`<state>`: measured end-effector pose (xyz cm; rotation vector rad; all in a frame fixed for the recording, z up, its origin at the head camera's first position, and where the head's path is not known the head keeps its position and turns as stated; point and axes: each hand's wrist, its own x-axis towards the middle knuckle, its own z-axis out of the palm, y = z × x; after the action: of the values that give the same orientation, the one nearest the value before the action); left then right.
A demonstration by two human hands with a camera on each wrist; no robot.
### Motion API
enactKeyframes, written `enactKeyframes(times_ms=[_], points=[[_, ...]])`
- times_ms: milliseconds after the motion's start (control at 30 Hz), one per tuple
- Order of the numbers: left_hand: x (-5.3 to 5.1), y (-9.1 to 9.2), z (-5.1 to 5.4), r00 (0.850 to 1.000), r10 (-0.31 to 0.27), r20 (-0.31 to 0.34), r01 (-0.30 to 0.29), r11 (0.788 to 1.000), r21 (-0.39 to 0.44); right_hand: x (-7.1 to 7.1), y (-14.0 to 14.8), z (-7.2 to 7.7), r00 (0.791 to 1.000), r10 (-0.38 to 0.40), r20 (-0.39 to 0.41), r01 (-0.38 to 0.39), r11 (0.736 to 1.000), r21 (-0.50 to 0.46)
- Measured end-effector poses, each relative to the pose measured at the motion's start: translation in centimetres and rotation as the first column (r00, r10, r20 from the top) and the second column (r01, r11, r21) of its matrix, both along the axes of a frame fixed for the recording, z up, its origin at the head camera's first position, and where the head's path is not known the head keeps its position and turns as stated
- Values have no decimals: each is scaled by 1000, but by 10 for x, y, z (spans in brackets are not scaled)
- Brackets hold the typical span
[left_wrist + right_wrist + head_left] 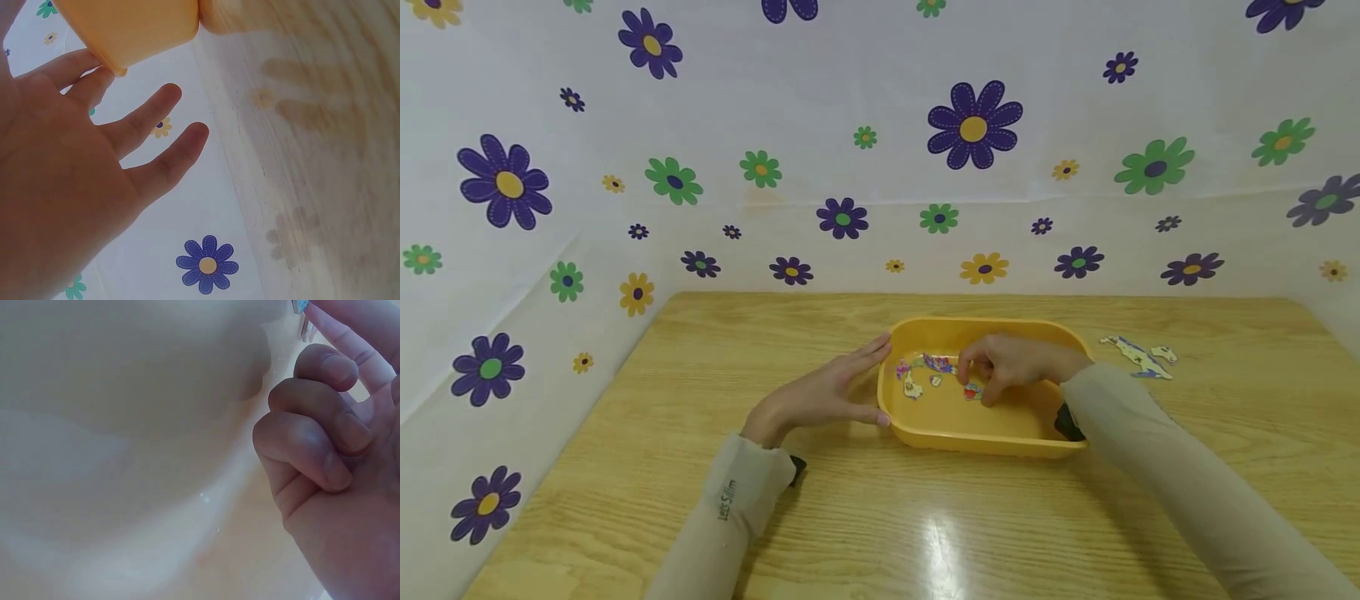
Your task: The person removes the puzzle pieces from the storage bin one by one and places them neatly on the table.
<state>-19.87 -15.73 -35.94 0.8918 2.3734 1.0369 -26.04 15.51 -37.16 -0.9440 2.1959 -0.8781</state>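
A yellow plastic tub (pixel 1000 446) stands on the table, with several small flat cut-out pieces lying at its left end. Among them are a purple piece (pixel 937 363) and a cream piece (pixel 912 385). My right hand (pixel 1011 365) reaches inside and pinches a small red and blue piece (pixel 973 392) between thumb and index finger. In the right wrist view its other fingers (pixel 306 447) are curled toward the palm, and only a bit of the piece shows at the top edge. With fingers spread, my left hand (pixel 823 392) touches the tub's left rim.
To the right of the tub, flat cream and blue cut-out pieces (pixel 1138 357) lie on the wooden table (pixel 850 517). A flower-printed white cloth (pixel 880 92) hangs behind the table and along its left side.
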Motion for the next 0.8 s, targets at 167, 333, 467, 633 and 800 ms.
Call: enactKeyframes(times_ms=[167, 333, 467, 633, 800], points=[[2, 0, 3, 1000, -3, -20, 3, 1000, -6, -1, -1, -1, 999, 20, -32, -20, 1000, -18], [2, 0, 2, 1000, -3, -26, 3, 1000, -9, 1, -2, 2, 999, 27, 31, -26, 999, -28], [2, 1, 1, 1000, 1, -24, -1, 1000, -13, 1, -1, 4, 997, 35, 73, -33, 999, -25], [2, 1, 1, 1000, -2, -26, 1, 1000, -9, 1, 0, 6, 996, 47, 80, -45, 998, -32], [2, 1, 2, 999, -6, -37, 6, 1000, -11, 1, 0, 6, 996, 41, 77, -39, 999, -39]])
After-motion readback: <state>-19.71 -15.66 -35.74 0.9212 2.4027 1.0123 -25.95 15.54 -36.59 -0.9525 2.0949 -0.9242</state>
